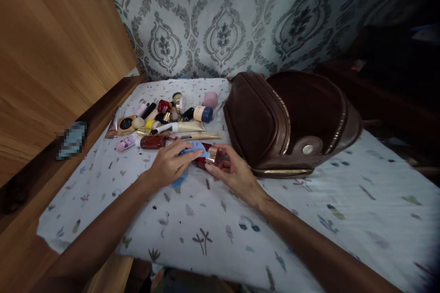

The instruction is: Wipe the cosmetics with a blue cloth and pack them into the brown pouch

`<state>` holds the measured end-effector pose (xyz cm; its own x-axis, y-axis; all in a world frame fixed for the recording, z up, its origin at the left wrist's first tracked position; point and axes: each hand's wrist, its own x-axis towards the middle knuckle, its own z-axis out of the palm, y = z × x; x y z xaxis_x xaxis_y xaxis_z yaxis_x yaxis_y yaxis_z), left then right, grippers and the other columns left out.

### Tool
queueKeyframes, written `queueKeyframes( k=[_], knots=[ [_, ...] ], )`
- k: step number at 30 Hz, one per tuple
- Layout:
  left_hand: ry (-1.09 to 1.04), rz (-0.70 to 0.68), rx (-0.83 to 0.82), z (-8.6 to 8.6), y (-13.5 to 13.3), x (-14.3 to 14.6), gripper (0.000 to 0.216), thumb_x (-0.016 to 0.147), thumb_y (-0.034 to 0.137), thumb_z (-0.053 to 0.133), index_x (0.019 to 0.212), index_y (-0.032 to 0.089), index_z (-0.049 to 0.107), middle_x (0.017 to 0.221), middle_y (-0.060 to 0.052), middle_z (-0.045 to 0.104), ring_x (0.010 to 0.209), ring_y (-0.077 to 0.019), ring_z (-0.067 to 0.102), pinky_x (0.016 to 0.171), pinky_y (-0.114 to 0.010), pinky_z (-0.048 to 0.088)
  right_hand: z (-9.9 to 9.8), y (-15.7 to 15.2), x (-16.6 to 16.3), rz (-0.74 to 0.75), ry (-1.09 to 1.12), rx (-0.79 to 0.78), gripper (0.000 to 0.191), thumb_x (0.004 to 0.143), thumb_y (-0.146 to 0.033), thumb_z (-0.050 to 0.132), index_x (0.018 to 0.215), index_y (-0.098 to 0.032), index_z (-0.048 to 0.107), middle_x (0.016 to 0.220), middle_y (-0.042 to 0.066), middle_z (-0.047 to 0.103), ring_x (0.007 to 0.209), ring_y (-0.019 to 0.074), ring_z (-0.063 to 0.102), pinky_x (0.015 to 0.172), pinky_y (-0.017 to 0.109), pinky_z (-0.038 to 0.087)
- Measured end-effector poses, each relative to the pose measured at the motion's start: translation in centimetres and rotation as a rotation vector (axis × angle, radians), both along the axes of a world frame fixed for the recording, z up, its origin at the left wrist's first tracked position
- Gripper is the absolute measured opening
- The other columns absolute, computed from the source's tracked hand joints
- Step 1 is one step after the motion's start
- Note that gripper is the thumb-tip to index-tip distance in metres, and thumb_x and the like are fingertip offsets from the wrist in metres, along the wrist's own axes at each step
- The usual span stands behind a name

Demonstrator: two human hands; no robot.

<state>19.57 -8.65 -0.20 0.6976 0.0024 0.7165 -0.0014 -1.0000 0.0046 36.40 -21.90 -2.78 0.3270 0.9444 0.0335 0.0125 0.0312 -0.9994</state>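
Near the centre of the frame, the right hand's grip (237, 173) is clasping the shiny gold cap (212, 156) of a dark red bottle (200, 162), while the left hand's grip (169, 164) is holding a soft, crumpled blue cloth (193, 147) against the bottle's body. A smooth brown leather bag (252, 121) with curved sides and metal-toothed zips is standing right of centre on the fabric-covered counter (240, 233), and rounded jars and slim tubes (190, 127) are lying jumbled left of centre. Cloth and hands are hiding much of the bottle, and darkness is obscuring the upper right.
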Motion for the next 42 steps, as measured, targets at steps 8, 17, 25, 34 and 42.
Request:
queueKeyframes(
  k=[8,17,25,34,42],
  knots=[
    [0.014,-0.036,-0.121,-0.2,1.1,-0.3,0.023,0.089,0.01,0.052,0.095,0.02,0.072,0.091,-0.006,0.069,0.081,-0.0152,0.065,0.07,-0.028,0.055,-0.7,0.0,0.2,-0.013,-0.016,0.013,0.056,0.076,-0.051,0.076,0.121,-0.026,0.053,0.102,0.004,0.067,0.061,0.0142,0.061,0.053,0.029,0.05],
    [-0.022,-0.056,-0.205,-0.3,0.0,0.0,0.026,0.089,0.006,0.053,0.103,0.018,0.071,0.097,-0.008,0.066,0.085,-0.0156,0.063,0.072,-0.029,0.054,-0.2,-0.1,0.1,0.004,-0.121,-0.016,0.059,0.085,-0.057,0.064,0.131,-0.025,0.044,0.092,0.003,0.068,0.058,0.0159,0.062,0.051,0.03,0.05],
    [-0.028,-0.113,-0.17,-0.8,-0.1,0.3,0.033,0.09,0.004,0.053,0.114,0.02,0.069,0.102,-0.008,0.064,0.09,-0.0146,0.063,0.072,-0.026,0.054,0.7,-0.3,-0.4,-0.023,-0.178,-0.032,0.044,0.086,-0.059,0.06,0.11,-0.024,0.048,0.085,0.001,0.066,0.057,0.0144,0.06,0.049,0.027,0.047],
    [-0.036,-0.124,-0.219,-0.7,-0.1,0.2,0.035,0.092,0.005,0.052,0.119,0.02,0.068,0.106,-0.009,0.064,0.092,-0.0148,0.063,0.076,-0.028,0.055,0.0,-0.2,-0.4,-0.012,-0.126,0.002,0.06,0.073,-0.04,0.075,0.123,-0.023,0.047,0.109,0.007,0.065,0.071,0.016,0.066,0.053,0.027,0.053],
    [0.016,-0.168,-0.236,-0.3,0.1,0.1,0.031,0.093,0.004,0.052,0.116,0.016,0.069,0.103,-0.01,0.064,0.093,-0.0149,0.064,0.076,-0.028,0.056,0.8,-0.7,-0.6,0.037,-0.113,-0.072,0.055,0.086,-0.064,0.056,0.121,-0.022,0.052,0.073,-0.003,0.059,0.05,0.014,0.061,0.041,0.024,0.047]
  ],
)
